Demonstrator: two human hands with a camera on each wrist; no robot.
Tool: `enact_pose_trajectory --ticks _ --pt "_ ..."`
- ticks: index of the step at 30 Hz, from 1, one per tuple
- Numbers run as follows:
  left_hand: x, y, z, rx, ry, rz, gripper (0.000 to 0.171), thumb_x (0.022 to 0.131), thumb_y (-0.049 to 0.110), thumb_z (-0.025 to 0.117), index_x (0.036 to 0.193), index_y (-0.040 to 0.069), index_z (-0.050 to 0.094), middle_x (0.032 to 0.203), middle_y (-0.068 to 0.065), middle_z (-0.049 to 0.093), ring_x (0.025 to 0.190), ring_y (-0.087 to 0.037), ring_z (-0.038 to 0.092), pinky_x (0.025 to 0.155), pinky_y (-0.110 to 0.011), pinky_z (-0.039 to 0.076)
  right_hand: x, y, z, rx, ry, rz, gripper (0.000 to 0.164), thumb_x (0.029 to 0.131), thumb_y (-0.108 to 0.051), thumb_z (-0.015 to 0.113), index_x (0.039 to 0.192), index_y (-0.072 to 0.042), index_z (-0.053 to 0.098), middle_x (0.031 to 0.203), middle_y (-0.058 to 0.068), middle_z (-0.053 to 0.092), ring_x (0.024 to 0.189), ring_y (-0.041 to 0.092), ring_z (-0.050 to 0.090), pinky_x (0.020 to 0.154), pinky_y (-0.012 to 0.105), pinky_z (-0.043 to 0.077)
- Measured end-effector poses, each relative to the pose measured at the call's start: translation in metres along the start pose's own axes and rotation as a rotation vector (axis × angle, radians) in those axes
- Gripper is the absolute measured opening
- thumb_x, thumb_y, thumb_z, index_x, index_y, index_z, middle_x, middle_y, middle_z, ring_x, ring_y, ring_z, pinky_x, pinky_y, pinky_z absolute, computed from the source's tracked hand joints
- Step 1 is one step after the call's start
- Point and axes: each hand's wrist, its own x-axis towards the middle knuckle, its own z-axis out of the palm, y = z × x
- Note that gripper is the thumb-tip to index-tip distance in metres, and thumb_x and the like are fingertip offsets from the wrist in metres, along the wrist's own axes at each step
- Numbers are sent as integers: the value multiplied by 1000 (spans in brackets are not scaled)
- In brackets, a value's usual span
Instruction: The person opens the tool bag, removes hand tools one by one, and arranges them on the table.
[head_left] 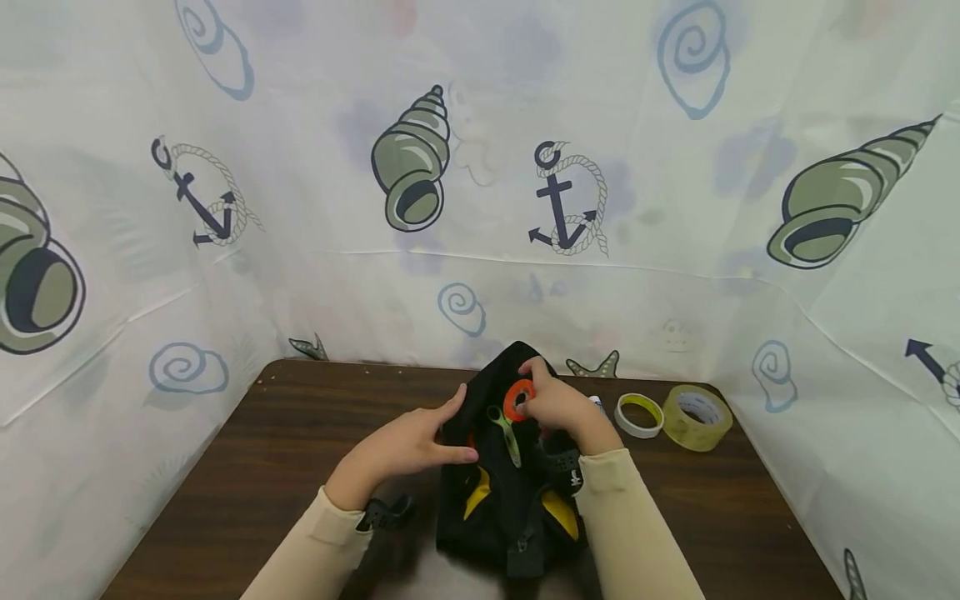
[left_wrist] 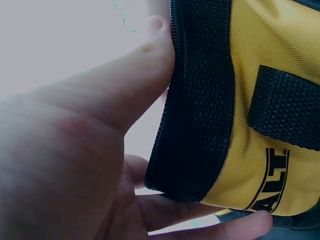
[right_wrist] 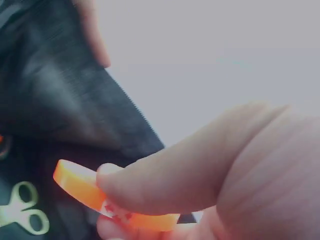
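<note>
A black and yellow tool bag (head_left: pixel 480 521) stands open on the table, with the letters "ALT" on its yellow side (left_wrist: pixel 272 30) in the left wrist view. My left hand (head_left: pixel 405 442) holds the bag's zippered edge (left_wrist: pixel 172 130), its fingers reaching along the yellow outside. Over the bag's opening, my right hand (head_left: pixel 562 404) pinches a roll of orange tape (right_wrist: pixel 82 187) between thumb and fingers. Scissors with pale green handles (head_left: pixel 505 425) lie in the bag, beside the tape. Part of another orange item shows at the left edge of the right wrist view, too little to identify.
A white tape roll with a yellow core (head_left: pixel 637 427) and a wide clear tape roll (head_left: pixel 697 429) stand right of the bag. A small white-topped item (head_left: pixel 596 402) is partly hidden behind my right hand. Behind the brown table (head_left: pixel 322 417) hangs a patterned white cloth (head_left: pixel 322 167).
</note>
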Motion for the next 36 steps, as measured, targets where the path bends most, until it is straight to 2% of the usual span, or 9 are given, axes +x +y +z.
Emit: enact_pose_trajectory --ticks 5,8,11,14,20,25,31,32,36 --pt "1 3 1 11 7 -5 112 94 73 73 177 35 8 170 -12 48 146 -33 60 119 -58 49 -25 -5 -18 29 133 -71 51 109 -11 63 155 -12 42 119 24 65 66 27 61 66 40 64" --pt "1 4 1 16 7 -9 113 93 72 74 177 35 8 169 -13 50 145 -32 61 118 -58 49 -38 -2 -25 37 214 -129 53 111 -15 62 160 -12 43 117 22 66 74 25 66 74 44 66" --pt "1 2 1 22 10 -4 114 93 73 74 177 34 8 165 -14 54 141 -31 64 117 -57 51 -50 1 -31 103 298 -173 58 111 -14 63 164 -11 38 113 21 64 78 25 68 78 47 66" --pt "2 0 1 25 13 2 114 93 73 74 177 34 7 166 -13 53 142 -31 64 117 -58 50 -60 6 -37 195 377 -219 58 111 -10 63 162 -7 35 110 20 62 80 28 68 77 44 67" --pt "2 1 3 8 8 -9 114 93 73 74 176 36 7 170 -15 48 147 -33 60 119 -59 49 -82 25 -46 286 475 -295 44 112 -12 63 151 -2 46 115 27 66 79 23 75 75 33 67" --pt "3 2 3 9 7 -3 113 94 72 74 177 35 7 163 -16 56 142 -32 63 118 -59 49 -95 44 -50 386 516 -289 44 113 -13 61 154 -3 46 120 25 60 82 17 76 76 32 67" --pt "3 4 3 2 -1 3 114 94 72 74 177 32 7 158 -17 61 140 -33 64 118 -58 50 -102 72 -47 464 626 -240 44 111 -10 63 153 -3 50 117 15 55 84 18 74 75 31 67" --pt "4 4 4 2 -1 2 114 94 72 74 177 32 7 163 -16 57 142 -33 63 118 -58 49 -102 77 -47 481 644 -233 44 111 -9 63 153 -2 50 116 15 54 84 17 72 74 30 66" --pt "3 3 4 2 -1 1 113 94 71 74 177 32 7 161 -16 58 140 -32 65 118 -58 50 -105 102 -44 546 681 -199 44 111 -4 62 152 2 48 114 8 58 81 10 68 72 25 64"
